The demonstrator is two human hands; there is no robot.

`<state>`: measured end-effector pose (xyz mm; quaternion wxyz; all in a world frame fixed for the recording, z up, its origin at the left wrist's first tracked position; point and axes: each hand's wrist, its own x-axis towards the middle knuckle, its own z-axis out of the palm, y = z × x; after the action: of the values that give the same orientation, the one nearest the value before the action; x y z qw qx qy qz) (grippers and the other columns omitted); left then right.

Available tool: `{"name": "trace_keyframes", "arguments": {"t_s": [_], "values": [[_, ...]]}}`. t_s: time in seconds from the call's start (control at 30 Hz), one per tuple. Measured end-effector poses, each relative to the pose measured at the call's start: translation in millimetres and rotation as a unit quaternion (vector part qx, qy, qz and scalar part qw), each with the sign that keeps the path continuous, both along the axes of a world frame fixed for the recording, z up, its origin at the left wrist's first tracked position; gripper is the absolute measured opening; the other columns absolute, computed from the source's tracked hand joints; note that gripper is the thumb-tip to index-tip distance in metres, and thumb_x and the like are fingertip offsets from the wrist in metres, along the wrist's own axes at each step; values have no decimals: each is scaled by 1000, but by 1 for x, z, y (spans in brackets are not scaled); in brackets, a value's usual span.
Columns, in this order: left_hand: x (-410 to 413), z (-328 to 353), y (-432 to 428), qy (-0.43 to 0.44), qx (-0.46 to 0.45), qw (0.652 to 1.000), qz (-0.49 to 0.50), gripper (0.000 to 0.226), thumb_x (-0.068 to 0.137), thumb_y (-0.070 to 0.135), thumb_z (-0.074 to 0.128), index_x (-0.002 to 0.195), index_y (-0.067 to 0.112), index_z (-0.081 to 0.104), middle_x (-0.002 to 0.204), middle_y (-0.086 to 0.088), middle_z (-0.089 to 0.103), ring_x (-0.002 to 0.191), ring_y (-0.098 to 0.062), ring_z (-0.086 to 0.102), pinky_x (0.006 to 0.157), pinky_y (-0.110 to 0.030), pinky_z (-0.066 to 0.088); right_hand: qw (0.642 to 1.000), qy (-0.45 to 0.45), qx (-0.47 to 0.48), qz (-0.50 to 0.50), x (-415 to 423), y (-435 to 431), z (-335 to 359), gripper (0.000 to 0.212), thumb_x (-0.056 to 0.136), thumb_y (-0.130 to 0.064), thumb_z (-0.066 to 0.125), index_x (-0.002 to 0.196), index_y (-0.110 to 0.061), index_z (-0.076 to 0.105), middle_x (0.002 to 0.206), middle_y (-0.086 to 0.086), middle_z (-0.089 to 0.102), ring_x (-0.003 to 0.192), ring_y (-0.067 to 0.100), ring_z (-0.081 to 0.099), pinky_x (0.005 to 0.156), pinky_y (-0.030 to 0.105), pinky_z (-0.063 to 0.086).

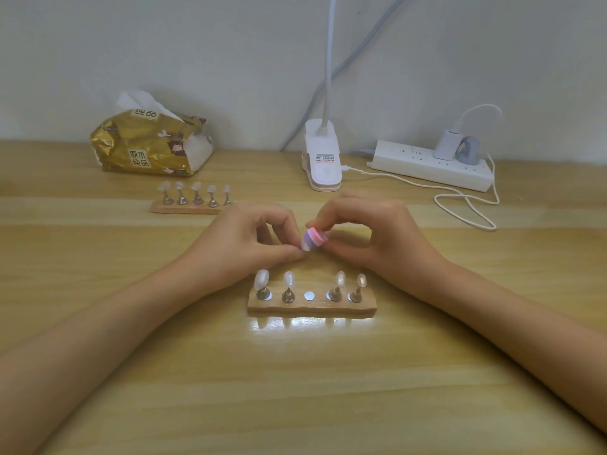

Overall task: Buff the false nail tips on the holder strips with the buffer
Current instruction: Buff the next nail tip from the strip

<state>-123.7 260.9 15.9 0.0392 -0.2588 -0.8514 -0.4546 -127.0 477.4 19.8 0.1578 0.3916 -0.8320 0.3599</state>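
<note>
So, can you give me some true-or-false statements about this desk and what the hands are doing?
The near holder strip carries five nail tips. False: four; its middle spot is bare.
The right hand holds the buffer. True.
The far holder strip carries five tips. True.
The tissue pack lies right of the lamp clip. False: left of it.
The left hand lies flat on the table. False: its fingers pinch a small pale thing, seemingly a nail tip, at the buffer.
</note>
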Motion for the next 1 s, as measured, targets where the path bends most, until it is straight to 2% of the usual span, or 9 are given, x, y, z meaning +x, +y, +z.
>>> {"name": "trace_keyframes", "arguments": {"t_s": [0.07,0.17,0.33,0.47,0.6,0.73,0.83,0.93,1.0], "values": [[0,0,0,-2,4,1000,-4,17,76,11,82,69,20,70,61,19,63,52,0,56,52,-7,36,1000,-2,-11,-4,0,1,1,4,86,-2,77,89,-3,73,88,4,70,85,16,67,80,37,54],[0,-1,0,1,3,1000,-5,17,77,10,81,70,18,69,58,20,61,49,1,54,50,-6,33,1000,13,-2,5,0,-3,1,6,86,-1,77,90,-4,73,89,4,70,85,17,67,79,29,52],[-1,-1,-2,0,0,1000,-15,19,77,9,82,69,23,71,71,16,69,55,-2,58,54,-10,39,999,17,9,-27,-2,4,-1,15,82,4,78,90,-8,74,90,3,66,83,12,63,80,17,45],[-1,-2,-1,0,1,1000,-13,21,76,10,82,67,24,69,67,19,67,55,0,58,54,-9,39,999,-13,-5,-52,-3,7,2,11,85,0,78,91,-8,75,91,5,71,85,11,65,80,21,49],[1,-1,0,9,2,1000,-5,20,77,17,82,66,25,68,56,22,60,48,2,51,49,-6,33,999,21,-1,25,3,-2,3,14,83,3,79,93,-5,73,91,6,69,86,19,66,80,28,52],[0,0,-1,-3,6,1000,7,17,75,14,83,68,22,69,61,18,64,52,1,56,52,-7,37,1000,10,12,1,1,4,4,14,81,5,79,86,-6,72,89,6,68,85,20,66,79,37,52],[0,0,-1,-1,3,1000,14,18,75,17,83,67,23,68,57,20,61,50,1,53,50,-8,35,999,28,7,25,3,2,2,13,81,4,79,88,-4,72,90,7,68,86,20,66,80,31,52],[0,0,0,-1,-2,1000,14,18,75,16,83,67,23,69,59,21,62,52,0,54,52,-8,37,1000,0,19,1,1,2,2,15,81,6,78,85,-6,70,88,5,68,85,19,65,79,37,52],[0,0,0,-2,-3,1000,8,18,75,14,83,68,23,69,62,20,64,53,0,55,53,-8,37,1000,11,5,-7,1,4,2,15,81,6,78,85,-5,69,88,5,68,85,19,65,79,36,52]]}}
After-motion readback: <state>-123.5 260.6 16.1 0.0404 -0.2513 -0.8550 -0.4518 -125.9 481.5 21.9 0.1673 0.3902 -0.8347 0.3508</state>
